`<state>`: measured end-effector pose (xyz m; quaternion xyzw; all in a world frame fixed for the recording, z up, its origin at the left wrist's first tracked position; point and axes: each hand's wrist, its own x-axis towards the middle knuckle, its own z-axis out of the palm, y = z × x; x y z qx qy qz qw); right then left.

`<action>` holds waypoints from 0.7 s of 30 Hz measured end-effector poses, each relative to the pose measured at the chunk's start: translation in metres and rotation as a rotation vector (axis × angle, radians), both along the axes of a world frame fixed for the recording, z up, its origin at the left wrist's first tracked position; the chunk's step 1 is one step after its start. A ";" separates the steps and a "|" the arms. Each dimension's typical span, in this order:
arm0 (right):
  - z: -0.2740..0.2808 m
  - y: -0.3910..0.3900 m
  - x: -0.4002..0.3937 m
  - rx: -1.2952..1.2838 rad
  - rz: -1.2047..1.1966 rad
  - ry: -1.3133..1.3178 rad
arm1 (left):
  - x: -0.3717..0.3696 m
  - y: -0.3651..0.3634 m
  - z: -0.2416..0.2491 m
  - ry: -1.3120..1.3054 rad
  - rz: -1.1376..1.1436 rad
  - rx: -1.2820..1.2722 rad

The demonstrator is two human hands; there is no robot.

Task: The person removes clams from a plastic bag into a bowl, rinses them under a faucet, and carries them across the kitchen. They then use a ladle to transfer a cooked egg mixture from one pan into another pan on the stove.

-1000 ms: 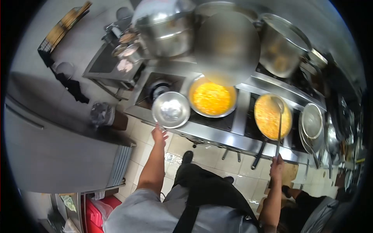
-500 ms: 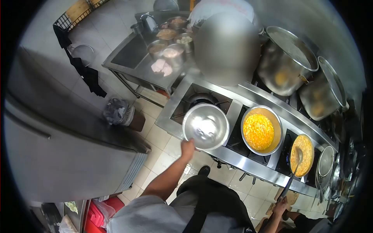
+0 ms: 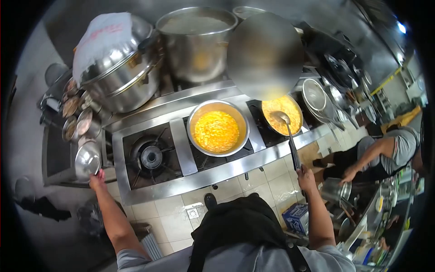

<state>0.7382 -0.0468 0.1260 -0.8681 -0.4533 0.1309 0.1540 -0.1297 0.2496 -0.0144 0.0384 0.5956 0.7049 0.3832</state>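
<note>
My left hand [image 3: 97, 180] grips the rim of a shiny steel mixing bowl [image 3: 87, 158], held out at the far left by the side table's edge. My right hand [image 3: 306, 179] is closed round the dark handle of a long ladle [image 3: 293, 149]. The ladle's head rests in a dark pan [image 3: 297, 128] of creamy yellow food [image 3: 272, 107] on the right burner. Between my hands, a deep steel pot [image 3: 245, 129] of chopped orange-yellow food [image 3: 216, 131] stands on the middle burner. A bare burner [image 3: 151, 157] lies nearer my left hand.
Large stockpots [image 3: 195, 54] and a lidded steamer pot [image 3: 122, 86] line the back of the stove [image 3: 158, 190]. Strainers [image 3: 314, 94] hang over its right end. Several food containers [image 3: 84, 122] crowd the left table. Another person [image 3: 378, 149] stands at right, holding a steel pot [image 3: 335, 189].
The view has swung right. My left hand has carried the mixing bowl left, from above the left burner to the side table. My right hand keeps the ladle in the pan.
</note>
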 end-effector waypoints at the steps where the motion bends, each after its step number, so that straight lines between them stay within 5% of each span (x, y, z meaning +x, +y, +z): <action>1: 0.010 0.000 -0.006 0.007 -0.052 0.059 | -0.008 0.004 -0.003 -0.006 -0.062 0.000; 6: -0.001 -0.025 -0.012 0.007 -0.165 0.204 | -0.010 0.015 0.013 -0.045 -0.176 0.030; 8: -0.009 -0.022 -0.016 -0.011 -0.150 0.229 | 0.005 0.010 0.022 -0.109 -0.114 -0.022; 9: -0.010 -0.018 -0.016 -0.020 -0.135 0.241 | 0.033 0.002 0.041 -0.141 0.094 -0.133; 13: -0.003 -0.023 -0.022 0.007 -0.209 0.262 | 0.084 -0.042 0.004 0.460 0.220 -0.201; 15: 0.009 -0.031 -0.034 0.052 -0.229 0.273 | 0.120 -0.067 -0.040 0.666 -0.020 -0.113; 17: 0.009 -0.037 -0.036 0.041 -0.212 0.240 | 0.187 -0.103 -0.059 0.566 -0.421 -0.002; 21: -0.004 -0.037 -0.027 0.014 -0.170 0.267 | 0.373 -0.157 0.004 0.257 -1.231 -0.115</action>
